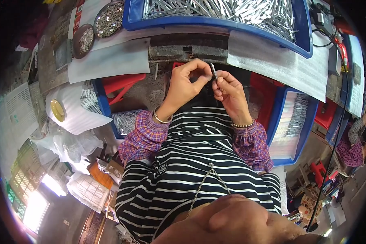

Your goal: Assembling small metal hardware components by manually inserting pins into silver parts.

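Note:
My right hand (231,91) holds a slim metal strip (214,72) upright between thumb and fingers, in front of the table edge. At its left side my left hand (185,84) is closed in a pinch, with thumb and index fingertips touching or almost touching the strip. Whatever lies between those fingertips is too small to make out. Beyond both hands, a large blue tray (215,25) on the table bears a heap of shiny metal strips (236,11).
Small metal parts fill two round dishes, a brown one (76,45) and a dark one (96,21). White foam sheets (110,65) hang over the table edge. Another blue tray (278,124) with strips stands at right, red stools (122,83) below. A person (351,148) sits far right.

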Available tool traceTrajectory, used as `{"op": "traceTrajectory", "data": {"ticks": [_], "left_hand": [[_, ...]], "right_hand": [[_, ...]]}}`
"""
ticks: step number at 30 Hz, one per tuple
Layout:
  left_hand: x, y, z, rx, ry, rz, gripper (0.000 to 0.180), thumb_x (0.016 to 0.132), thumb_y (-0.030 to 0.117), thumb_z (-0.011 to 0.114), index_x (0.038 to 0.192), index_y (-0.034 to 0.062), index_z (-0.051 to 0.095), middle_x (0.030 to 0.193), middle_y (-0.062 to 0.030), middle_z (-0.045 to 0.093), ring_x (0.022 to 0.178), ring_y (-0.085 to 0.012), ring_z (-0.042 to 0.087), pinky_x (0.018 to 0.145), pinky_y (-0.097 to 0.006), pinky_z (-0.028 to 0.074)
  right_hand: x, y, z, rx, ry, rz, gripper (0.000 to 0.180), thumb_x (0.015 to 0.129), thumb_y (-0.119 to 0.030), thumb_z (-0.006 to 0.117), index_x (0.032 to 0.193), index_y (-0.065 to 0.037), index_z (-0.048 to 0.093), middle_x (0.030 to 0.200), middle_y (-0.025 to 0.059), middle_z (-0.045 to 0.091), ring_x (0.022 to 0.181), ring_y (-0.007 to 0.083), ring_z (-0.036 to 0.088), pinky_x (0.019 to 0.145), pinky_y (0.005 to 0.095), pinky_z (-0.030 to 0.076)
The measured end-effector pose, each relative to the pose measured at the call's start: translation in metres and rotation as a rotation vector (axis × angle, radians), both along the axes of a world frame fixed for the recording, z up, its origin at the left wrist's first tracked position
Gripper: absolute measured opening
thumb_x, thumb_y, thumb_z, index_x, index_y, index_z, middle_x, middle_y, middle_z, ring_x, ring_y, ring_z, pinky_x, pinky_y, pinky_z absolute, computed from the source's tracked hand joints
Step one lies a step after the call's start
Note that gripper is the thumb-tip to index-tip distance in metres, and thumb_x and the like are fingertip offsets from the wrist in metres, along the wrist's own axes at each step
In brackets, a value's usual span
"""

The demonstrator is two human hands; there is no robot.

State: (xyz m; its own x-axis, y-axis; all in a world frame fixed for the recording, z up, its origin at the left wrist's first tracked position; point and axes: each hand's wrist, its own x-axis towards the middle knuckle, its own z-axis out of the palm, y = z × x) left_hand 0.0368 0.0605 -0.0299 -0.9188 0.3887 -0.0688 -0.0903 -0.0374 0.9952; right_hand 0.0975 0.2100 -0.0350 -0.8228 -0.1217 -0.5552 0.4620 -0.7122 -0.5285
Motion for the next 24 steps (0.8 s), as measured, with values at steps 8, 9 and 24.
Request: {"op": "traceTrajectory", "data": {"ticks": [8, 9, 24], "left_hand": [[-0.0022, -0.0060, -0.0022, -0.045, -0.063, -0.046, 0.014, 0.076, -0.006, 0.062, 0.084, 0.0019, 0.053, 0.082, -0.0015, 0.057, 0.077, -0.0072, 0.057, 0.071, -0.021, 0.047], [-0.0020, -0.0060, -0.0016, -0.045, -0.060, -0.039, 0.014, 0.076, -0.005, 0.063, 0.084, 0.0019, 0.053, 0.081, -0.0013, 0.057, 0.077, -0.0071, 0.057, 0.070, -0.021, 0.047], [-0.0009, -0.0012, 0.0002, -0.044, -0.055, -0.021, 0.017, 0.075, -0.004, 0.064, 0.082, 0.0036, 0.050, 0.080, -0.0008, 0.057, 0.074, -0.0056, 0.055, 0.066, -0.020, 0.046]], "right_hand": [[0.0004, -0.0010, -0.0025, 0.027, 0.023, 0.013, 0.018, 0.089, -0.014, 0.057, 0.103, -0.003, 0.055, 0.075, 0.0023, 0.058, 0.058, 0.0058, 0.048, 0.050, 0.0170, 0.037], [0.0008, -0.0013, -0.0028, 0.032, 0.029, 0.015, 0.018, 0.088, -0.014, 0.057, 0.103, -0.003, 0.055, 0.075, 0.0024, 0.059, 0.058, 0.0058, 0.048, 0.050, 0.0169, 0.037], [0.0022, -0.0063, 0.0025, 0.421, 0.214, -0.025, 0.017, 0.086, -0.007, 0.060, 0.101, 0.000, 0.057, 0.078, 0.0043, 0.061, 0.060, 0.0048, 0.051, 0.051, 0.0160, 0.039]]}}
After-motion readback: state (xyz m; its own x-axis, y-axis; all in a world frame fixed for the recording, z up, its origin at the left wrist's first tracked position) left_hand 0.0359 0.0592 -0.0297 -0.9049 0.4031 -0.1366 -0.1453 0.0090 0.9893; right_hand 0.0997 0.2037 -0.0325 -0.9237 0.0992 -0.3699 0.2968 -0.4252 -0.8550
